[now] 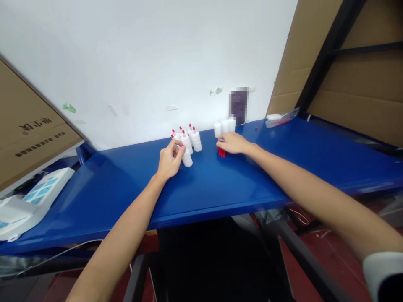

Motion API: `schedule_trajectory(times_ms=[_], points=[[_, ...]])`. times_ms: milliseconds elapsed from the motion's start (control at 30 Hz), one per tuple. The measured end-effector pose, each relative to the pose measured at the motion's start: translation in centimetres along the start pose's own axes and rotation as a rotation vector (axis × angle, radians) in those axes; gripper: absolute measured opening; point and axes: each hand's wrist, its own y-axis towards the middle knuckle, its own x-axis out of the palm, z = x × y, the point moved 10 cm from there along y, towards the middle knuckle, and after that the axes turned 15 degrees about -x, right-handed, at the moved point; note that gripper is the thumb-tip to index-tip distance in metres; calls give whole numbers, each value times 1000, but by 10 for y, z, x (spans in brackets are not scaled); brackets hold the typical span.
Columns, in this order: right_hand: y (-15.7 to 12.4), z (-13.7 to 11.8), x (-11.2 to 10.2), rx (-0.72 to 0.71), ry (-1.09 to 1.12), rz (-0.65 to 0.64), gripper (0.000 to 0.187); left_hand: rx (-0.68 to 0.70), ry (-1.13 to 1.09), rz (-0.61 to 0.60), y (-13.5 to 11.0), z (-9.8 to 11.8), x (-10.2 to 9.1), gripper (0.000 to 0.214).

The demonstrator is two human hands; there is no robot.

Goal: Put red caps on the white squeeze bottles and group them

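My left hand (171,158) is closed in a pinch at the top of a small white squeeze bottle (188,160) standing on the blue table. A bit of red shows at its fingertips. Just behind stands a group of several white bottles (196,141) with pointed red caps, partly covered by that hand. My right hand (233,143) bends its fingers down over a small cluster of red caps (222,153); its fingertips are partly hidden, so any cap between them cannot be made out. Behind it are several white bottles (217,130) without visible red tips.
A dark, blurred-out panel (239,107) leans on the white wall. A clear plastic bag (282,119) and a loose red piece (256,128) lie at the right on the blue table (201,188). A white device (40,195) sits at far left beside a cardboard box (34,126).
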Motion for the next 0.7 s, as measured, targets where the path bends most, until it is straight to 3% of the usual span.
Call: schedule_trajectory(times_ms=[233,500,700], points=[[4,6,7,0,29,-18,22,-84,-141,140,6,-13,-17,26],[-2,13,-2,60,-78,23,27,-22,-22,157,3,-3,-17,30],[0,17,1,70,-28,31,25,-27,-14,205,5,-5,-21,27]])
